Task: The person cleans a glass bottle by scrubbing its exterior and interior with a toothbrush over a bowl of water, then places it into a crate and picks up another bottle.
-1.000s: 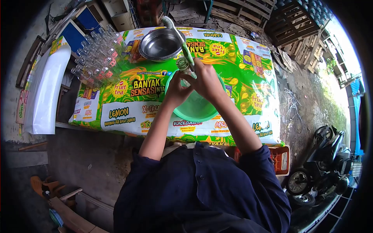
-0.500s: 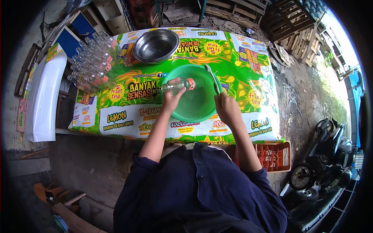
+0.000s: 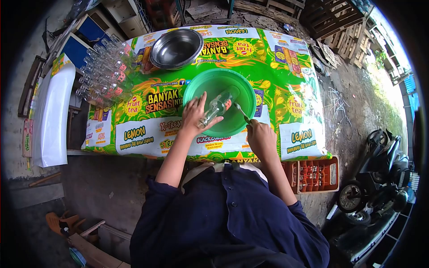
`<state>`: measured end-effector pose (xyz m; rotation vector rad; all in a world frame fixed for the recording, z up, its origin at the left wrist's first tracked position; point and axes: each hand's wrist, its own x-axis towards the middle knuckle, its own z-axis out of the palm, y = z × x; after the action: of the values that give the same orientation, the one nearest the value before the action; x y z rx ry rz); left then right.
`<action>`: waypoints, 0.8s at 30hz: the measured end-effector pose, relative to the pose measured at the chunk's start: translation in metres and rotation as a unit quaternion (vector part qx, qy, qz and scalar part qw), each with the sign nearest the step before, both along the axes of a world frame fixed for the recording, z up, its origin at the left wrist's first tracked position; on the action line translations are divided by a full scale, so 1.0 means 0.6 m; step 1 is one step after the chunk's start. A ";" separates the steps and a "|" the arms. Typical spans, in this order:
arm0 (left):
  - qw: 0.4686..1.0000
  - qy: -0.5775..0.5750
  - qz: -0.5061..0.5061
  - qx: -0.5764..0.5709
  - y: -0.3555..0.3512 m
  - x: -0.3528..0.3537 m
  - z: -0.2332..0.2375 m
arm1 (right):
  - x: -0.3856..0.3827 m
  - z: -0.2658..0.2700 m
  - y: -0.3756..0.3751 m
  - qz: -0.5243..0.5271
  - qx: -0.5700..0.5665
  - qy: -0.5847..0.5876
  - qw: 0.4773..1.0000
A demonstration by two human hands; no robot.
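We note glass bottle (image 3: 218, 106) in green basin (image 3: 210, 80), neck by L hand (image 3: 194, 117), fingers spread wide; R hand (image 3: 261, 134) grips brush-like tool (image 3: 243, 115). We judge bottle stiff, fragile, fairly light, prob. slippery; best hold approx. mid-body.

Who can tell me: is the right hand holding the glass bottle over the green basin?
No, the right hand grips a slim tool, while the glass bottle lies against the left hand.
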<state>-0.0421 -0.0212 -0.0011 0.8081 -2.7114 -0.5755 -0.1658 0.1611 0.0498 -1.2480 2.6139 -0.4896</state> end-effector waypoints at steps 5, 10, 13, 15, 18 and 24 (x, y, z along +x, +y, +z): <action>0.988 -0.091 -0.060 -0.107 -0.008 0.009 -0.035 | -0.001 -0.002 0.007 0.001 -0.006 -0.005 1.000; 0.958 -0.233 -0.122 -0.113 -0.015 0.008 0.000 | -0.004 -0.012 0.001 -0.002 0.014 0.004 1.000; 0.951 -0.266 -0.148 -0.059 -0.016 0.008 0.021 | -0.008 -0.030 -0.001 0.000 0.023 0.001 1.000; 0.957 -0.225 -0.182 -0.030 -0.024 0.015 0.021 | -0.010 -0.033 0.000 0.006 0.017 -0.009 1.000; 0.962 -0.124 -0.240 -0.036 -0.050 0.039 0.001 | -0.014 0.006 0.015 -0.002 -0.074 -0.042 0.996; 0.955 -0.154 -0.251 -0.024 -0.056 0.068 0.020 | 0.010 0.008 0.004 0.064 -0.047 -0.020 0.997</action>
<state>-0.0013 -0.0546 0.0107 0.1935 -3.2264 -0.5105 -0.1597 0.1634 0.0545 -1.4090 2.4839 -0.6139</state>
